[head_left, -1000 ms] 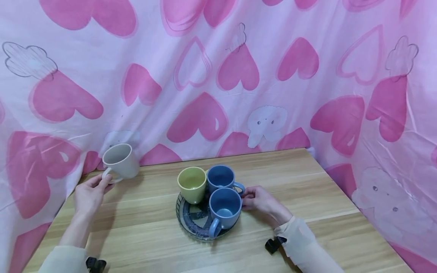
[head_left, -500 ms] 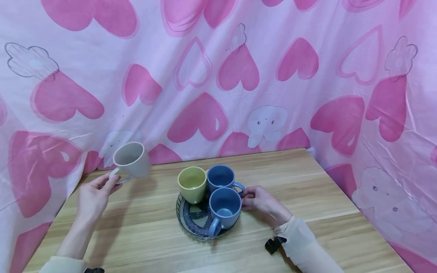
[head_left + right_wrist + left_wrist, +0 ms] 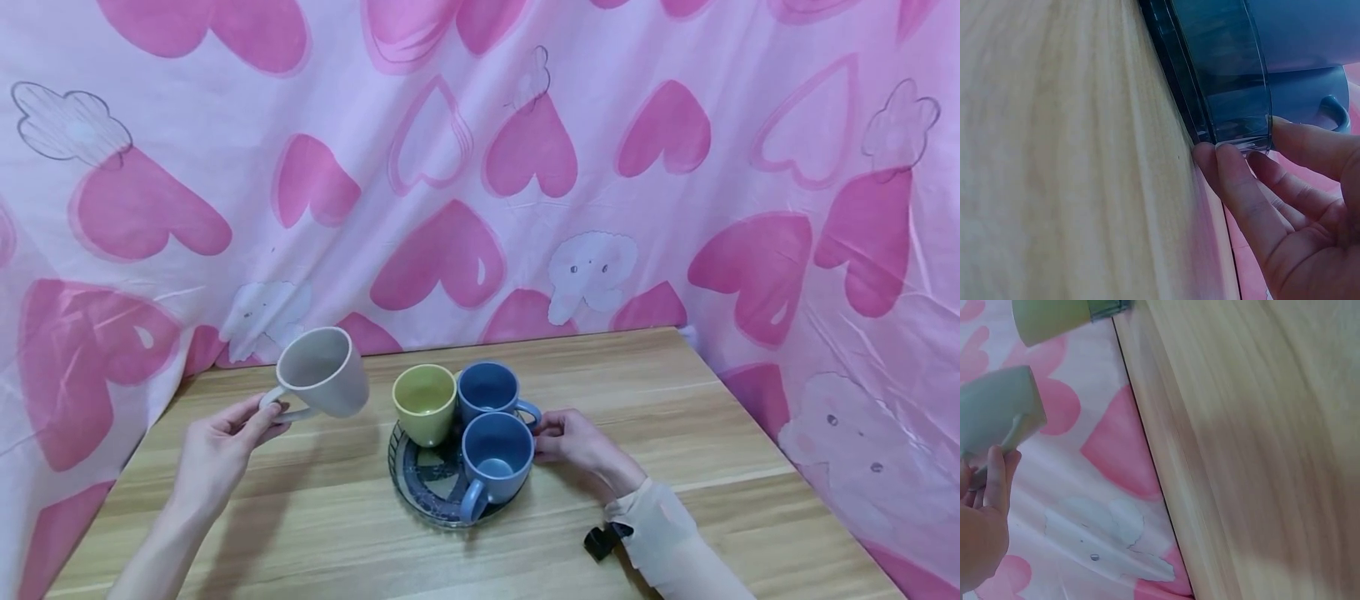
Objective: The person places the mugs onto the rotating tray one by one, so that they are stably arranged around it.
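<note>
My left hand point(image 3: 217, 454) holds a whitish mug point(image 3: 322, 375) by its handle, tilted in the air left of a round glass tray point(image 3: 408, 492). In the left wrist view the mug point(image 3: 997, 403) shows its side and handle. On the tray stand a yellow-green cup point(image 3: 425, 404), a dark blue mug point(image 3: 480, 387) and a lighter blue mug point(image 3: 487, 467) nearer the front. My right hand point(image 3: 585, 450) grips the tray's right edge. Seen from the right wrist, its thumb and fingertips pinch the clear wall of the tray point(image 3: 1235, 106).
The wooden table point(image 3: 637, 375) extends around the tray. A pink and white heart-print cloth point(image 3: 435, 250) hangs behind the table and along its sides. A small black device point(image 3: 600, 542) sits at the right sleeve.
My left hand has carried the whitish mug rightward, closer to the tray, and tilted it more. The right hand and the tray stay in place.
</note>
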`<action>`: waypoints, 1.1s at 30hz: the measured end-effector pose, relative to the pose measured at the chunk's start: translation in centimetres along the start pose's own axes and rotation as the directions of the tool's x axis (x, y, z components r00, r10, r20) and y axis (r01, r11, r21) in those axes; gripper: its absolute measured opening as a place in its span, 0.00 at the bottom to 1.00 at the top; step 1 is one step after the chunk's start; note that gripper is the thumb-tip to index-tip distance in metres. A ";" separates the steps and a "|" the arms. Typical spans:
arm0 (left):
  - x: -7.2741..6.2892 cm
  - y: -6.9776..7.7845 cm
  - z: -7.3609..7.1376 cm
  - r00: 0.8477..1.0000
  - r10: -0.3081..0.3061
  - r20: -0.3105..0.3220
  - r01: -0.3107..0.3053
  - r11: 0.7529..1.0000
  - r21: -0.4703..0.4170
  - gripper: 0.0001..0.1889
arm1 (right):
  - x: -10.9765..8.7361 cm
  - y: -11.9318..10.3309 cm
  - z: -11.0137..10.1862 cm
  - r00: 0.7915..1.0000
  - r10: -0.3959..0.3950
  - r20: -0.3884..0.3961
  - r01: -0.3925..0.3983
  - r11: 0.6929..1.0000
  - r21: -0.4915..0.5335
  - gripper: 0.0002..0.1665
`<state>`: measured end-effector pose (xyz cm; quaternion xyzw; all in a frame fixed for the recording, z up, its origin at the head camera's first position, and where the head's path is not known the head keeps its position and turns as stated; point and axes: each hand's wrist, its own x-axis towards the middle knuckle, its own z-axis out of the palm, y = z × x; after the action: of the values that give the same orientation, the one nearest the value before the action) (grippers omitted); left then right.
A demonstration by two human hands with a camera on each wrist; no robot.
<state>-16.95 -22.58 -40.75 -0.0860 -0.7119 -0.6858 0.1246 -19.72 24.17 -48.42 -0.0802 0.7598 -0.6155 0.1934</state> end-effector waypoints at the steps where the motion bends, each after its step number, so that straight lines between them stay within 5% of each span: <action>1: -0.2 0.1 0.1 1.000 0.008 0.012 -0.008 1.000 -0.010 0.11 | 0.0 0.0 0.0 1.000 0.002 0.000 -0.002 1.000 -0.002 0.09; 8: -1.6 1.1 0.6 0.994 0.034 0.105 -0.036 0.999 0.022 0.11 | -0.2 0.2 0.1 1.000 0.012 0.018 -0.012 1.000 0.012 0.10; 13: -1.6 1.6 1.8 0.976 0.044 0.212 -0.057 0.997 0.054 0.11 | -0.1 -0.1 -0.2 1.000 0.004 -0.001 -0.004 1.000 0.005 0.10; 20: -1.2 0.9 3.0 0.928 0.127 0.352 -0.135 0.991 -0.002 0.10 | 0.2 -0.5 -0.3 0.999 -0.048 0.016 0.048 0.999 0.002 0.10; 33: -1.0 -1.5 4.7 0.853 0.077 0.516 -0.121 0.991 0.051 0.11 | 0.0 0.0 0.2 1.000 -0.027 0.003 0.027 1.000 0.002 0.09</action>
<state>-16.69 -17.94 -42.62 -0.2966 -0.7414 -0.6011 -0.0307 -19.63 24.04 -48.42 -0.0911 0.7576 -0.6188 0.1866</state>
